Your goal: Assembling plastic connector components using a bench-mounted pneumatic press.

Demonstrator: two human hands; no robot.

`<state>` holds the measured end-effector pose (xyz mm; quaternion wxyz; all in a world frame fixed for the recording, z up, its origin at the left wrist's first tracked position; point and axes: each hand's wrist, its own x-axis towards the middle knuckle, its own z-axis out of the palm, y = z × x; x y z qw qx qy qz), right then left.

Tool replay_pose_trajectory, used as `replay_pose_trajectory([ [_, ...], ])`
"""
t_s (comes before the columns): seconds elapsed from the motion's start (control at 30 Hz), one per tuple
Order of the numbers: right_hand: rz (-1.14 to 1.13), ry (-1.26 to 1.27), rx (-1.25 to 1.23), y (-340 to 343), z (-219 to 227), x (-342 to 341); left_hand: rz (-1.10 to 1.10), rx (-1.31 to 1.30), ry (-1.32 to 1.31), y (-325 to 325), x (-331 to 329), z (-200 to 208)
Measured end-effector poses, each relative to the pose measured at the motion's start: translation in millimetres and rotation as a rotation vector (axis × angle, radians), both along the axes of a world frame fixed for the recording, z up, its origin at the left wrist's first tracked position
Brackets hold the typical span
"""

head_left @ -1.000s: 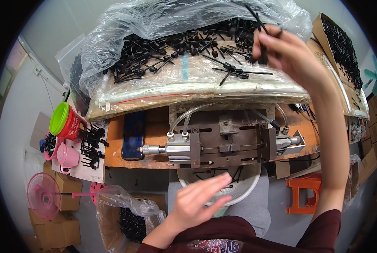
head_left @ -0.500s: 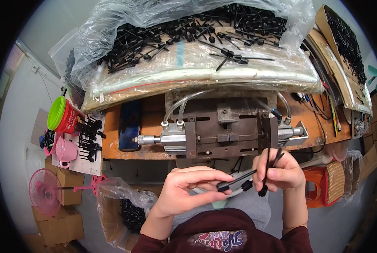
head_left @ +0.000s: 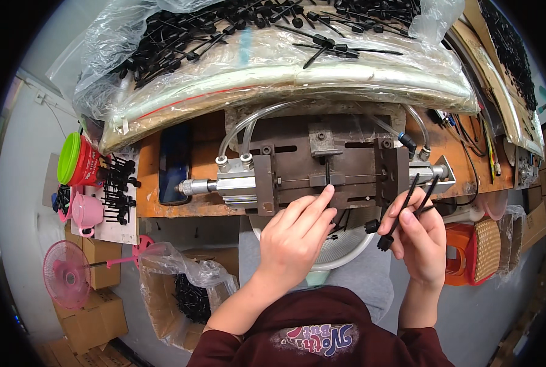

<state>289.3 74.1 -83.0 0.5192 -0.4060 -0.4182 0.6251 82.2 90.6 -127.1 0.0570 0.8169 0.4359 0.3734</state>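
Pressing a black rod [head_left: 326, 173] into the press [head_left: 322, 174], the left hand [head_left: 294, 235] risks pinching; the right hand [head_left: 421, 235] grips spare rods [head_left: 407, 211].

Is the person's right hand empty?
No. The right hand is closed around thin black plastic rods, beside the metal press fixture.

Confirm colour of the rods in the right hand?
Black, seen in the head view: thin rods held in the right hand.
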Motion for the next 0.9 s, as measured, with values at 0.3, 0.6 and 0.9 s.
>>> replay_pose_trajectory([
  [0.3,0.016,-0.017,-0.045,-6.5,-7.8,-6.6,0.038,-0.043,0.118,2.5,2.2,4.4],
  [0.6,0.028,-0.009,-0.126,-2.8,-11.2,-14.6,0.055,-0.086,0.120,2.4,2.8,9.7],
  [0.9,0.006,-0.101,-0.092,-3.5,-19.7,-21.2,-0.240,-0.085,-0.137,-13.6,-2.6,23.3],
])
